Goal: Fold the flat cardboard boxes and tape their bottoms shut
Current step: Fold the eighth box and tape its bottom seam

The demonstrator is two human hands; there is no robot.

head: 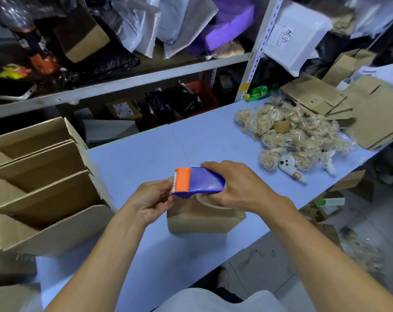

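A small folded cardboard box (202, 222) stands on the light blue table (168, 149), directly below my hands. My right hand (240, 188) grips a blue tape dispenser (204, 182) with an orange cutter head and a roll of clear tape under it, held just above the box. My left hand (154, 199) pinches the tape end at the orange cutter head. A stack of flat cardboard boxes (369, 113) lies at the table's far right.
Several open folded boxes (44, 192) stand in a row at the left edge of the table. A pile of bagged tan plush items (290, 134) and a white toy lie at the right. Cluttered metal shelves (123, 84) rise behind the table.
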